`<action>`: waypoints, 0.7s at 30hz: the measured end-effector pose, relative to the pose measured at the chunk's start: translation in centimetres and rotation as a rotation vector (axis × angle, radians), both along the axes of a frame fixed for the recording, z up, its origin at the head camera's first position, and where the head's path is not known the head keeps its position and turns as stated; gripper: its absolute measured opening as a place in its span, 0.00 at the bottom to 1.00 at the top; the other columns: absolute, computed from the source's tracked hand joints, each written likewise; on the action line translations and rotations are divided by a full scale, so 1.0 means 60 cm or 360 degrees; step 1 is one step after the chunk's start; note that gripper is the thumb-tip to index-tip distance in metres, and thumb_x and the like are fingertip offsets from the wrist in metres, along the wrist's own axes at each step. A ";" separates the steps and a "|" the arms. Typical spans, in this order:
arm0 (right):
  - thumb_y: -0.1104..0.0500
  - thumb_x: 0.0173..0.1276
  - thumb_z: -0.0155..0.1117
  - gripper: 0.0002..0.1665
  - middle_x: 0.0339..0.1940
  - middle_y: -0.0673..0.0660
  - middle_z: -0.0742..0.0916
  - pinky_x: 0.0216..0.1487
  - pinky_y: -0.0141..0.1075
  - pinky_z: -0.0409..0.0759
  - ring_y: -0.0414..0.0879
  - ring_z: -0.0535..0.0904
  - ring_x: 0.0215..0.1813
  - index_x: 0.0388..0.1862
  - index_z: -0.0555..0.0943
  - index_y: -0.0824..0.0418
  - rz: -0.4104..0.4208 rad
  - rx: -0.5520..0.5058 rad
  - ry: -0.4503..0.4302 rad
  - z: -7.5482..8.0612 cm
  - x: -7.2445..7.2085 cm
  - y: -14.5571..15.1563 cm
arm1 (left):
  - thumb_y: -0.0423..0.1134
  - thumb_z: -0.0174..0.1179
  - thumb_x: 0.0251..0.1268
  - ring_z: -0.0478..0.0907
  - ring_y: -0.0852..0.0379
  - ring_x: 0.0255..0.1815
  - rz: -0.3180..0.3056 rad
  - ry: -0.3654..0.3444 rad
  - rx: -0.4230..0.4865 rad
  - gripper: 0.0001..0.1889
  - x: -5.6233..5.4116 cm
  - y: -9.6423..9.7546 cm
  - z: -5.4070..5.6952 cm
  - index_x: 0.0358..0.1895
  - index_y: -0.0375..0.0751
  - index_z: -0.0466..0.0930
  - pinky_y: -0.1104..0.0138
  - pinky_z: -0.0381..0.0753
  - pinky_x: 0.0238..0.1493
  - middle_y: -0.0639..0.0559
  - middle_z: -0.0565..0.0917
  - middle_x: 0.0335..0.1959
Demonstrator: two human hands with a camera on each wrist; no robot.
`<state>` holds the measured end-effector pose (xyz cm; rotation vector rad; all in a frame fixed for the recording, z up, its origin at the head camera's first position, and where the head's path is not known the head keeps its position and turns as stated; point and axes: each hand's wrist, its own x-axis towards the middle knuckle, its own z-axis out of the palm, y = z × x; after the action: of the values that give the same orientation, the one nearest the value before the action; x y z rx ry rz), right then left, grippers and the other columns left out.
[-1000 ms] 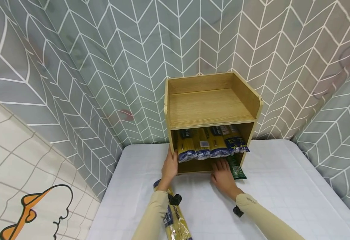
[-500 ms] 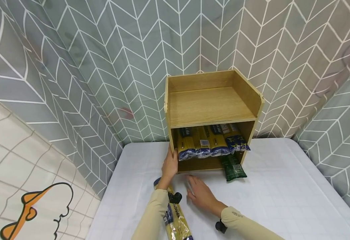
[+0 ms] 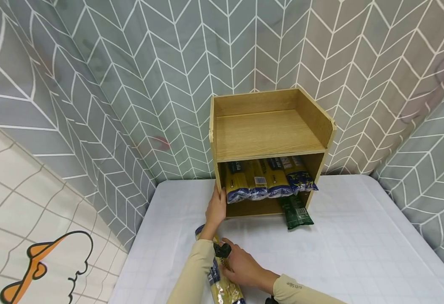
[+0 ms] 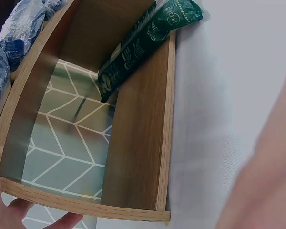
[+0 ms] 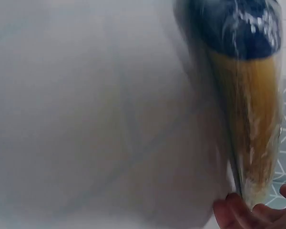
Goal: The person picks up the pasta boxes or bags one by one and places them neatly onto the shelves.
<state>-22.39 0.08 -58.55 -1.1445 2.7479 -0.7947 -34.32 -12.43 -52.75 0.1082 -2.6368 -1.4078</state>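
My left hand (image 3: pixel 216 209) grips the left side panel of the wooden shelf (image 3: pixel 269 135). In the left wrist view its fingers (image 4: pixel 66 220) show beyond the panel's edge. A yellow and blue pack of spaghetti (image 3: pixel 225 289) lies on the table, partly hidden under my left forearm. My right hand (image 3: pixel 242 266) is at the pack's right side, fingers reaching onto it. In the right wrist view, the fingers (image 5: pixel 236 212) are spread at one end of the clear-wrapped spaghetti. Several similar packs (image 3: pixel 260 181) fill the shelf's middle level, their ends sticking out.
A green packet (image 3: pixel 298 213) lies in the shelf's bottom level at the right, jutting over the front edge. The white-covered table (image 3: pixel 343 236) spreads around the shelf. A patterned curtain (image 3: pixel 176 105) hangs close behind and at both sides.
My right hand has drawn back from the green packet at the bottom level and moved left and nearer, onto the spaghetti pack. My left hand has stayed on the shelf.
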 end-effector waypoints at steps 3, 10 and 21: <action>0.42 0.79 0.55 0.36 0.74 0.66 0.77 0.46 0.40 0.87 0.59 0.76 0.70 0.67 0.77 0.72 0.0016 0.0016 -0.0045 -0.004 0.007 -0.004 | 0.58 0.34 0.85 0.76 0.31 0.69 0.0009 -0.0015 -0.0003 0.32 0.000 0.001 0.002 0.85 0.57 0.47 0.30 0.74 0.61 0.42 0.72 0.77; 0.39 0.74 0.62 0.50 0.78 0.70 0.68 0.36 0.33 0.84 0.58 0.77 0.66 0.80 0.61 0.70 0.0021 0.0008 -0.0039 -0.021 0.013 -0.004 | 0.58 0.34 0.85 0.76 0.30 0.68 0.0012 -0.0026 -0.0005 0.32 0.000 0.001 0.002 0.85 0.57 0.47 0.30 0.74 0.60 0.41 0.71 0.77; 0.49 0.78 0.61 0.41 0.79 0.74 0.64 0.55 0.36 0.86 0.60 0.67 0.71 0.80 0.61 0.70 0.0168 0.0155 -0.0050 -0.010 0.011 -0.005 | 0.59 0.34 0.84 0.75 0.31 0.70 0.0004 -0.0026 0.0020 0.32 -0.003 0.000 0.000 0.85 0.57 0.47 0.31 0.73 0.62 0.41 0.72 0.77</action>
<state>-21.70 -0.22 -59.12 -1.2350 2.6433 -0.6536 -34.48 -12.46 -52.75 0.1250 -2.6402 -1.4293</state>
